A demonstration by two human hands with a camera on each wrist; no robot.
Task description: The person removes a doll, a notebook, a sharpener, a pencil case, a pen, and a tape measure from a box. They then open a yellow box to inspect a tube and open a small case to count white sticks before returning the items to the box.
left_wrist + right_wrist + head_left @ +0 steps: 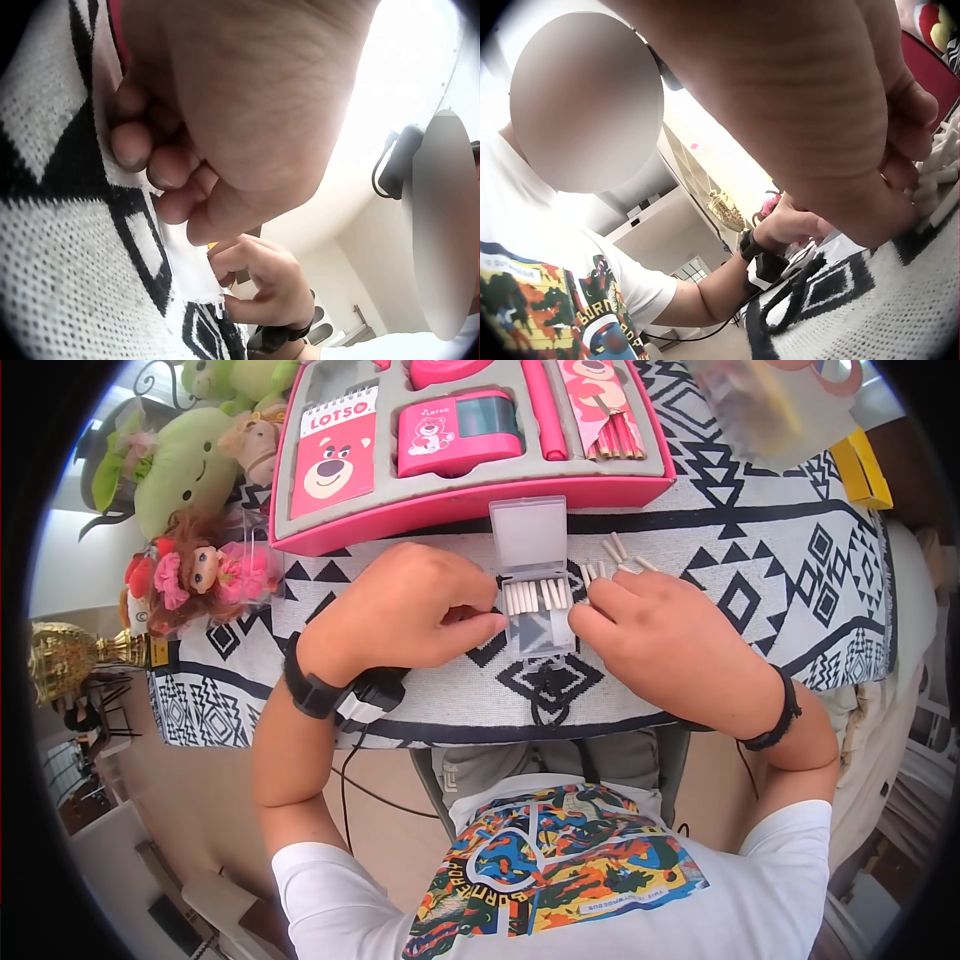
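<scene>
A small clear plastic box [541, 644] lies with its lid [530, 535] raised, and a row of short white sticks [525, 597] fills part of it. At its left edge is my left hand [410, 610], its thumb and curled fingers gripping the side; the left wrist view shows these fingertips [166, 169] against the box [187, 266]. On the right, my right hand [675, 630] has curled fingers by loose white sticks [615, 547]. In the right wrist view, that hand [817, 112] touches sticks [946, 199]; whether it pinches one is hidden.
Behind the box stands a pink gift set [470, 495] with a notebook [333, 460]. Plush toys [185, 465] and a doll [205, 570] are at the left. A plastic bag [780, 410] and yellow box [861, 470] are at the back right, on patterned cloth [800, 575].
</scene>
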